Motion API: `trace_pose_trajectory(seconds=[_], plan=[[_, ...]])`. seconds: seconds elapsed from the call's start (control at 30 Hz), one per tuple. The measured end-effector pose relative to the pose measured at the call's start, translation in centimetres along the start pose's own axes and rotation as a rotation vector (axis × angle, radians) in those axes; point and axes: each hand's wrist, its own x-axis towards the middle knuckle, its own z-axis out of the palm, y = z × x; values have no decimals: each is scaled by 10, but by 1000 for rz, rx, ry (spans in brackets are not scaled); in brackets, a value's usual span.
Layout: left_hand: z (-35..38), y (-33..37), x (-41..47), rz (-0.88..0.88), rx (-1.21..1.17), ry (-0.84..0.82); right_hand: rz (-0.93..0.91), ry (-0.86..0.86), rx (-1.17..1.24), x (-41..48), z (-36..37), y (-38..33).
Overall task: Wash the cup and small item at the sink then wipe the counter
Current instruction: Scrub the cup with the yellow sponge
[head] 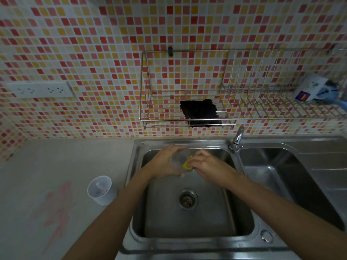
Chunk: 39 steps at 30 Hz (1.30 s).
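Left hand (163, 160) is gripping a clear cup (180, 160) above the sink (187, 218) basin, while the right hand (207, 166) is pinching a yellow sponge (187, 162) against the cup's mouth. Below them the drain (188, 199) is sitting mid-basin. A white cup (101, 190) is standing on the counter (62, 166) left of the sink, beside pink smears (57, 209).

- Clear plastic cup (179, 162), tipped on its side above the steel sink basin (187, 220).
- Yellow sponge (187, 163), pressed against the cup's mouth.
- White plastic cup (101, 190), tilted on the pale counter (47, 166), just beside the sink.
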Motion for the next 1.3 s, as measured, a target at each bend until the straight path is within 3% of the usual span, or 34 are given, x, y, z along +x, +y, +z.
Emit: trace_pose_trajectory(seconds=[0.23, 0.43, 0.63, 0.73, 0.8, 0.9, 0.97, 1.07, 1.23, 1.3], plan=[[17, 7, 1, 3, -73, 161, 27, 72, -17, 0, -15, -8], [18, 1, -3, 35, 1, 185, 232, -104, 188, 14, -23, -18], [10, -2, 0, 26, 67, 167, 34, -13, -241, 21, -17, -10], [6, -7, 1, 70, 99, 166, 127, 85, -69, 17, -7, -21], [6, -10, -3, 76, 119, 155, 258, 21, 142, 18, -1, -28], [10, -12, -8, 66, 91, 126, 195, -80, 114, 26, 0, -25], [11, -11, -9, 59, 80, 127, 102, -38, -30, 29, 4, -16], [8, -16, -5, 32, 70, 167, 115, 61, -120, 27, 14, -19], [6, -36, -9, -54, 79, 189, 387, 138, 223, 32, 20, -33], [3, -44, -10, -89, 31, 243, 460, 290, 310, 42, 6, -36]])
